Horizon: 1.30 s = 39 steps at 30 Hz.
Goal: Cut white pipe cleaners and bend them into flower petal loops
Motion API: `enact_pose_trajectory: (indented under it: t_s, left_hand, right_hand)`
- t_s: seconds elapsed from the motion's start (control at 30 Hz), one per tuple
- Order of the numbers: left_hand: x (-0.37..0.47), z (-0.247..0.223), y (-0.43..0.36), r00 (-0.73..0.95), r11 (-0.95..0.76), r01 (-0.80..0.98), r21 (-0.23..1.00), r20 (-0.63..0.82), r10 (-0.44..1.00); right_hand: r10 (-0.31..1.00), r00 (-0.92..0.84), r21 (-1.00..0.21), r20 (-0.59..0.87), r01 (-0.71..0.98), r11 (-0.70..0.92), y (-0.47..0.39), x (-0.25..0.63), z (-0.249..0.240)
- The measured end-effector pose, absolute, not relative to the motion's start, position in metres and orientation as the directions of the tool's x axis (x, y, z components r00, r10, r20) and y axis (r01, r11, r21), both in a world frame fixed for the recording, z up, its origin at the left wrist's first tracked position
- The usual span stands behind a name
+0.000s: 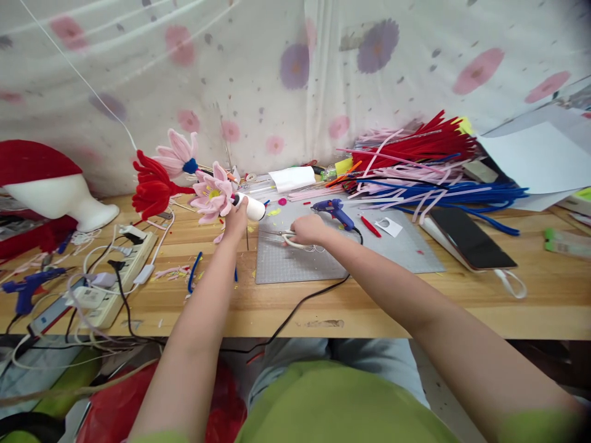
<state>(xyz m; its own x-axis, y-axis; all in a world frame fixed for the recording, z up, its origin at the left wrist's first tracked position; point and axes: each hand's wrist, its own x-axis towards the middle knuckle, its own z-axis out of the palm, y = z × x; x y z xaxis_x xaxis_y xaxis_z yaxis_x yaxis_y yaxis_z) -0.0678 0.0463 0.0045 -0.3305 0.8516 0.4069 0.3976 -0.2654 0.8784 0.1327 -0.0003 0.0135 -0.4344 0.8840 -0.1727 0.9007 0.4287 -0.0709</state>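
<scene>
My left hand (pixel 237 219) is closed around a white roll (pixel 255 208) with a dark end, which looks like a spool. A pink fuzzy-stemmed flower (pixel 212 194) with a yellow centre is right beside those fingers; whether they also grip it I cannot tell. Over the grey cutting mat (pixel 277 267), my right hand (pixel 310 231) is closed on scissors (pixel 293 241) with pale handles, their blades pointing left toward my other hand. Just beyond my right hand lies a blue glue gun (pixel 333 212) with its cord trailing over the mat.
Red (pixel 152 187) and pale pink (pixel 178 151) flowers stand at left. Behind them are a foam head (pixel 64 200), a power strip (pixel 122 277) and another glue gun (pixel 28 288). Right: a red pen (pixel 370 226), pipe cleaners (pixel 415 151), a phone (pixel 471 239) and paper (pixel 540 151).
</scene>
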Motion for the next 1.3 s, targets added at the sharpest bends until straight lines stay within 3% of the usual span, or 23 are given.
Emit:
enact_pose_trajectory:
  t_s: [0.13, 0.27, 0.37, 0.77, 1.03, 1.3]
  left_hand:
    - [-0.072, 0.019, 0.067, -0.372, -0.197, 0.465, 0.863, 0.392, 0.842]
    - [-0.071, 0.036, 0.109, -0.312, -0.227, 0.532, 0.816, 0.438, 0.843]
    - [-0.068, 0.042, 0.146, -0.299, -0.231, 0.545, 0.806, 0.444, 0.845]
    - [-0.061, 0.026, 0.253, -0.292, -0.167, 0.587, 0.793, 0.399, 0.869]
    - [-0.05, 0.008, 0.264, -0.186, -0.262, 0.595, 0.76, 0.447, 0.875]
    - [-0.052, -0.006, 0.252, -0.231, -0.12, 0.642, 0.757, 0.341, 0.911]
  right_hand:
    - [0.919, -0.363, -0.082, -0.155, 0.931, 0.355, -0.006, 0.148, 0.009]
    - [0.958, -0.285, -0.13, -0.038, 0.952, 0.278, -0.006, 0.159, -0.007]
    - [0.953, -0.299, -0.169, 0.048, 0.938, 0.303, -0.003, 0.16, -0.021]
    - [0.956, -0.261, -0.327, 0.135, 0.899, 0.292, 0.019, 0.153, -0.042]
    - [0.956, -0.268, -0.386, 0.118, 0.875, 0.293, 0.025, 0.154, -0.045]
    - [0.955, -0.269, -0.386, 0.129, 0.873, 0.298, 0.023, 0.154, -0.047]
